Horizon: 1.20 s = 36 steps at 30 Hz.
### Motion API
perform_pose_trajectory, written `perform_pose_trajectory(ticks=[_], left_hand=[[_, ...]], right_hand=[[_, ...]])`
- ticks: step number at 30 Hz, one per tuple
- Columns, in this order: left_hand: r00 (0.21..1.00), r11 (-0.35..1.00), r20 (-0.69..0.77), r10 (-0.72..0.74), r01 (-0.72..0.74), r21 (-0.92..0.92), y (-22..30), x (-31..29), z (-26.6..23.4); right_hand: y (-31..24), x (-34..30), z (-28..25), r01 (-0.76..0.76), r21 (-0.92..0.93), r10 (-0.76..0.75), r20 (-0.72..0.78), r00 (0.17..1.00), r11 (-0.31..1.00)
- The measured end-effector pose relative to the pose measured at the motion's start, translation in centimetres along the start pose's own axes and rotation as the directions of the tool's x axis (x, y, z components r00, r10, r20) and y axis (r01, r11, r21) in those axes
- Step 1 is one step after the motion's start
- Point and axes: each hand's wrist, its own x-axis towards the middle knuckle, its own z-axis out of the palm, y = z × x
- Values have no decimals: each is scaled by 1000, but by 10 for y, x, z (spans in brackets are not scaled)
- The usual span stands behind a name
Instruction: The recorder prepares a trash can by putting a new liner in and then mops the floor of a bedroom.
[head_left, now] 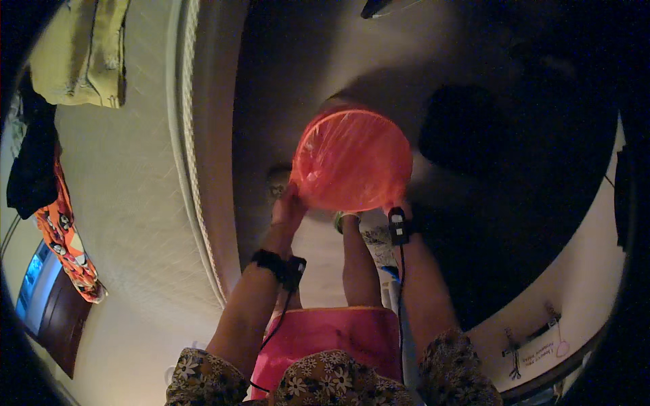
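Out in front of me, both hands hold a round, red-orange plastic tub (355, 159). Its broad face is shiny and streaked, and I cannot tell whether clear wrap covers it or I see its inside. My left hand (290, 208) grips the tub's lower left side, with the fingers partly hidden behind it. At the lower right rim, my right hand (398, 203) holds on, its fingers mostly hidden by the tub and by shadow. Each wrist carries a strapped black device with a cable.
Yellow cloth (81, 54), a dark cloth (34, 152) and orange patterned cloth (68, 237) hang at the left wall. A brown door (64, 325) is at lower left. A dark bulky shape (467, 128) stands right of the tub. Hooks (531, 335) are on the right wall.
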Motion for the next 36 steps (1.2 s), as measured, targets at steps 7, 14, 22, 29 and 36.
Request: perform_pose_trajectory(ticks=[7,14,22,29,36], left_hand=[[973,937,-219,77,4,350,45,72,-45],[663,444,63,746,-566,695,50,11,42],[821,31,336,462,-393,919,79,22,78],[767,89,409,495,-512,854,55,47,75],[516,-161,518,682,-584,795,58,13,68]], right_hand=[[-25,9,38,181,-143,-193,-74,978,973],[-52,-99,128,645,-748,-453,527,719,155],[11,-2,175,512,-812,117,500,858,-282],[23,43,103,580,-695,-175,691,701,-425],[-15,-54,132,662,-748,-448,608,656,-45]])
